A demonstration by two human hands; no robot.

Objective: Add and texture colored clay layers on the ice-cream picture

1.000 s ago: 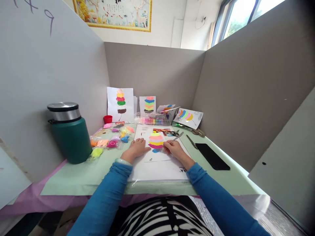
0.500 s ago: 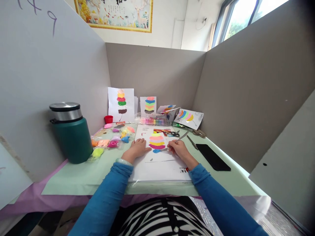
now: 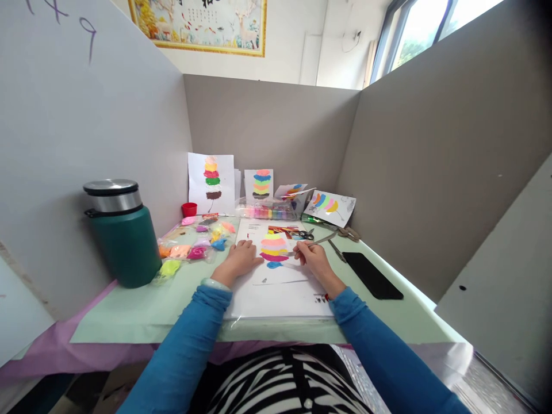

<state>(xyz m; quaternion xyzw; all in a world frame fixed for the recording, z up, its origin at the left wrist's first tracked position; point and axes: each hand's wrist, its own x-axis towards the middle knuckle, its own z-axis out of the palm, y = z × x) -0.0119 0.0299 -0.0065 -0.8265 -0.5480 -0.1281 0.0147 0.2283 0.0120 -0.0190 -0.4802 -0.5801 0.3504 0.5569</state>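
Observation:
On the white paper [image 3: 276, 302] my left hand [image 3: 242, 257] lies flat, fingers stretched out, left of a picture of stacked coloured clay bands [image 3: 273, 244]. The bands run yellow, pink, pale lilac, deeper yellow and magenta. A small blue clay patch [image 3: 274, 265] sits below the magenta band. My right hand [image 3: 309, 257] is closed around a long, thin metal tool [image 3: 326, 237]. Its near end reaches left over the lower bands; the exact shape of that tip is too small to tell.
Clay packets [image 3: 198, 252] lie at left beside a green flask [image 3: 123, 236] and red cup [image 3: 189, 209]. Scissors [image 3: 307, 234], a knife-like tool [image 3: 337, 250] and a black phone-like slab [image 3: 373, 276] lie right. Finished pictures [image 3: 211, 184] and a clay box [image 3: 269, 210] stand behind.
My right hand has shifted slightly up, and the tool's tip has moved from the blue patch to the lower bands. The left hand stays on the paper.

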